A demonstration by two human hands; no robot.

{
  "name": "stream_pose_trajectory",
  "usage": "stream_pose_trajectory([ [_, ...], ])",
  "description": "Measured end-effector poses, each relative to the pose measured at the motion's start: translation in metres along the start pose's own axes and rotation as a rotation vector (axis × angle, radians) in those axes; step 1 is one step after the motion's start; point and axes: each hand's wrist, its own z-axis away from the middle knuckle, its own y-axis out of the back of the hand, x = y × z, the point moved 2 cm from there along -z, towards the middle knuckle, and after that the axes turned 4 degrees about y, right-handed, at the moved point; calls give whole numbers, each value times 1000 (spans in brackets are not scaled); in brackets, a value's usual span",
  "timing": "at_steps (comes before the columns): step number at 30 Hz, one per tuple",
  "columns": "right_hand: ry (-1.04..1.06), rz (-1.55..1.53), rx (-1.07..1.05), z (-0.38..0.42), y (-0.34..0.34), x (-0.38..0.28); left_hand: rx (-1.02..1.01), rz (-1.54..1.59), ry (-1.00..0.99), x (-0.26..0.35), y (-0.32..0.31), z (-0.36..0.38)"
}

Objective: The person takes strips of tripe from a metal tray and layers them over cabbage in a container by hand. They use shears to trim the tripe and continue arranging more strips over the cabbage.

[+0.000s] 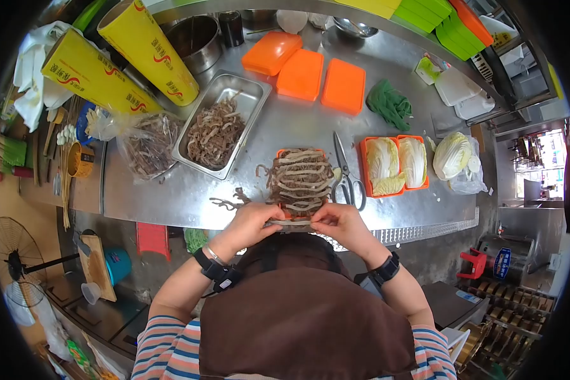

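At the near edge of a steel counter (190, 209), an orange tray (282, 152) stands heaped with brown, ribbon-like pieces (273, 183), across which paler bands (299, 170) run side by side in rough rows. Left hand (254, 221): thumb and fingers pinched on one end of a pale strip (291, 223). Right hand (341, 223): likewise pinched, on the other end. The strip is stretched between them, crosswise at the tray's near end; whether it touches the tray cannot be told.

The step in hand appears to be the laying of strips in rows over the heap, with the far and middle parts already covered. The next move would call for keeping the strip straight and parallel to its neighbours, lowering both ends together, then releasing without dragging the row beside it. Ends overhanging the rim may need tucking in.

Surroundings: to the left, a steel pan (259, 101) holds more pieces, with a filled bag (151, 147) beside it; loose scraps (232, 200) lie near the left hand. Just right of the tray lie scissors (342, 168), then trays of cabbage (382, 158).
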Motion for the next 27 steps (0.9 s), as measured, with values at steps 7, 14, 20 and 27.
stream_pose_trajectory([
  [7, -60, 136, 177, 9, 12, 32, 59, 196, 164, -2, -7, 7],
  [14, -85, 114, 182, 10, 16, 42, 37, 321, 176, -16, -15, 5],
  [20, -145, -35, 132, 16, 17, 29, 72, 210, 72, -9, -10, 7],
  [27, -123, -105, 45, 24, 16, 7, 265, -262, -191, 21, 13, 6],
])
